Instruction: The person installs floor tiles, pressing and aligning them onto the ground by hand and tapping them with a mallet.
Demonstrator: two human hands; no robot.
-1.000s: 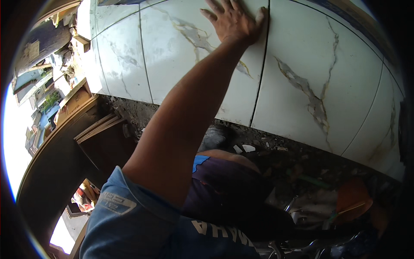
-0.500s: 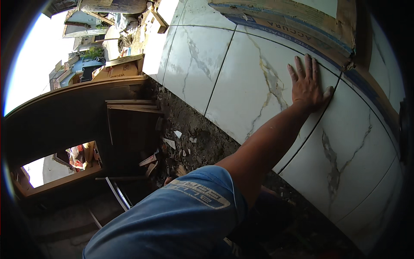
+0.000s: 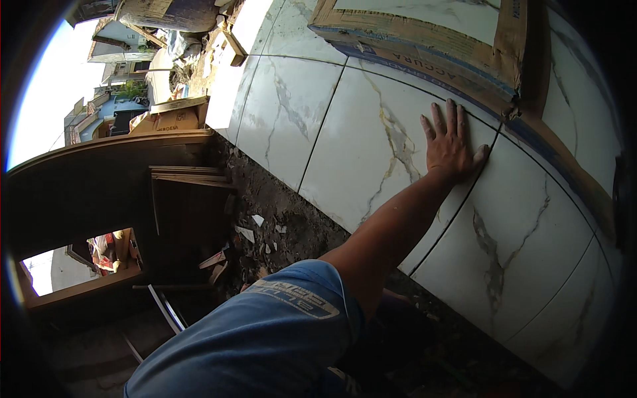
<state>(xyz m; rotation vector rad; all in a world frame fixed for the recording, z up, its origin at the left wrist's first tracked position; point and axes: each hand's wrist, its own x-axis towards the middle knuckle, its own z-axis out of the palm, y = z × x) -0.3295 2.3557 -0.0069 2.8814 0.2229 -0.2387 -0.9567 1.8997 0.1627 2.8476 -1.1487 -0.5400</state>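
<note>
My left hand (image 3: 450, 149) lies flat, palm down, on a large white floor tile (image 3: 355, 142) with grey and gold veining. Its fingers are spread and stretched out, and the thumb reaches the dark joint beside the neighbouring veined tile (image 3: 517, 245). Just beyond the fingertips is a torn cardboard tile carton (image 3: 424, 50), with a white marbled surface showing inside its edges. My left arm, in a blue short sleeve (image 3: 265, 325), crosses the view from the lower edge. My right hand does not show.
Dark rough soil with broken tile chips (image 3: 245, 233) borders the tiles. To the left stand a dark panel with a wooden edge (image 3: 79, 156) and stacked boards (image 3: 189, 174). Farther off are a brown carton (image 3: 174, 121), a wood block (image 3: 233, 48) and a large drum-like container (image 3: 169, 13).
The whole view has shifted slightly, so the scene sits farther left and lower. My left hand keeps the same place on the tile.
</note>
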